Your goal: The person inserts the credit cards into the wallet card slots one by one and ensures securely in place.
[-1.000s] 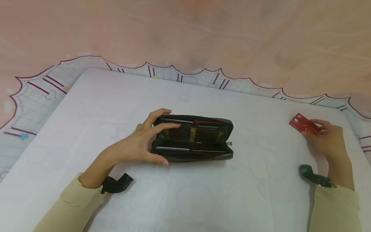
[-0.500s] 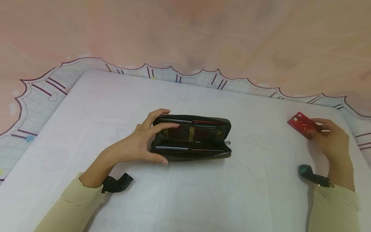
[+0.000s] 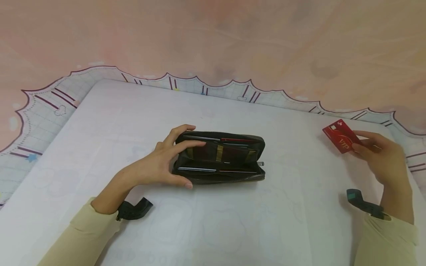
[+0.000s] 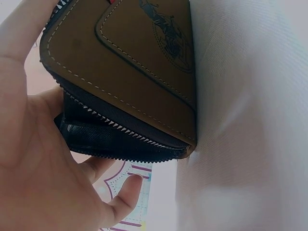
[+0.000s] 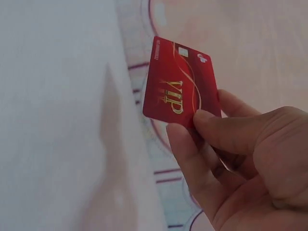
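A zip-around wallet stands on the table, its mouth spread and facing up, with several cards in its slots. In the left wrist view the wallet's outer side is brown with pale stitching and a dark emblem. My left hand grips the wallet's left end, thumb on the near side and fingers over the far side. Off to the right, my right hand pinches a red card by one corner between thumb and fingers. Gold "VIP" lettering and a chip show on the card's face in the right wrist view, above the table.
A white cover lies over the table. Along its back runs a scalloped, striped border, with a pinkish cloth beyond. A dark camera mount sits on each wrist, the left mount close to the table.
The red card has been raised and turned so its lettering shows more fully, moving slightly left and away. My left hand and the wallet have stayed in place.
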A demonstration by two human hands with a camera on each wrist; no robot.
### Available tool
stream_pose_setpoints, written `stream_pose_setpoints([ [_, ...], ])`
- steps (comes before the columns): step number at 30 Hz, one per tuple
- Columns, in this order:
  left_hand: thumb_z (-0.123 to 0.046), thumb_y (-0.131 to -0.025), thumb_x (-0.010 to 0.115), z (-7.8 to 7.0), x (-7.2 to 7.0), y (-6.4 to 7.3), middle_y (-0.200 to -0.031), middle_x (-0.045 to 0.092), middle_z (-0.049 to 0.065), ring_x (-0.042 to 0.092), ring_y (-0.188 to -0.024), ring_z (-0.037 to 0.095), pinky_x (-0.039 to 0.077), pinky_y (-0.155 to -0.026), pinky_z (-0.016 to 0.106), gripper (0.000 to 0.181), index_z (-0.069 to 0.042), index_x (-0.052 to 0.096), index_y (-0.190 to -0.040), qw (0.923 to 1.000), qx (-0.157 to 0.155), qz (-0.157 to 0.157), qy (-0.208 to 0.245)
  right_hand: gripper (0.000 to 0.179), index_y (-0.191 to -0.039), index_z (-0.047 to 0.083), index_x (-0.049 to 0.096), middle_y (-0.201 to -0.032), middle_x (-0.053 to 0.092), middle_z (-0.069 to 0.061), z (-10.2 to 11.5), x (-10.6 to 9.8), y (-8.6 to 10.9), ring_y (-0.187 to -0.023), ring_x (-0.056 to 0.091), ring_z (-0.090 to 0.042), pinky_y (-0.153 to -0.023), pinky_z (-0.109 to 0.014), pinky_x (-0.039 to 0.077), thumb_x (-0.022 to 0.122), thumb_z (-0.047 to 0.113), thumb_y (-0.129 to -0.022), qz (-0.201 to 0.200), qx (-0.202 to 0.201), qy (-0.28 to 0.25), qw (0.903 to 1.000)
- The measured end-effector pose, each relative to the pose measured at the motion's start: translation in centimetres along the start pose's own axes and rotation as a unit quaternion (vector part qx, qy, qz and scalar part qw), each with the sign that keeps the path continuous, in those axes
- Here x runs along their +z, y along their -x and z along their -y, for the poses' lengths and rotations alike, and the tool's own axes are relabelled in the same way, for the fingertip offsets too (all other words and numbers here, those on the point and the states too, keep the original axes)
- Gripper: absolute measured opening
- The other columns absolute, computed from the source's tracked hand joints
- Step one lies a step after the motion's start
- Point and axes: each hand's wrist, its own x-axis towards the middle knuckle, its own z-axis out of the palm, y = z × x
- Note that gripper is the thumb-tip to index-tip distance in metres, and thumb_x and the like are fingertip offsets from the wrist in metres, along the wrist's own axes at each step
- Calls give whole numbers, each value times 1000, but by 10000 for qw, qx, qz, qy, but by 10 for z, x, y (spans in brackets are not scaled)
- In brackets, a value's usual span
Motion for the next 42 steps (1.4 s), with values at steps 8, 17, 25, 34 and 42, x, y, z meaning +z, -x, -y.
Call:
stream_pose_setpoints([
  [8, -46, -70, 83, -1, 0, 0, -155, 2, -9, 15, -140, 24, 22, -94, 57, 89, -35, 36, -145, 10000, -77, 11, -5, 44, -138, 24, 54, -110, 53, -2, 38, 5, 14, -93, 52, -8, -64, -10, 46, 59, 22, -94, -74, -949, -766, 9925],
  [17, -44, -70, 84, 0, 1, 1, -155, 2, -9, 15, -140, 24, 22, -93, 58, 90, -35, 36, -145, 10000, -88, -11, -5, 38, -129, 14, 62, -102, 60, 5, 57, 6, 26, -87, 57, -5, -66, -11, 46, 65, 17, -92, 96, -1486, -715, 9863],
  [25, -45, -70, 83, 0, 0, 0, -155, 3, -8, 18, -138, 25, 24, -91, 55, 89, -34, 36, -145, 10000, -46, 1, -9, 31, -120, 6, 67, -114, 60, 5, 83, 8, 44, -95, 55, -10, -69, -11, 47, 67, 11, -90, 212, -2144, -741, 9737],
  [34, -43, -70, 84, -1, 1, -1, -155, 2, -8, 17, -138, 24, 23, -92, 56, 89, -34, 36, -145, 10000, -65, 40, 35, 35, -114, 1, 70, -104, 65, -2, 107, 10, 64, -96, 58, -16, -71, -15, 49, 68, -12, -82, 519, -3293, -1155, 9357],
  [42, -48, -70, 82, 0, 0, -1, -155, 2, -7, 14, -139, 22, 24, -91, 56, 89, -33, 36, -145, 10000, -8, 22, -13, 47, -112, -4, 69, -95, 65, -7, 127, 23, 78, -88, 58, -17, -73, -19, 51, 67, -26, -71, 1394, -4419, -1484, 8737],
])
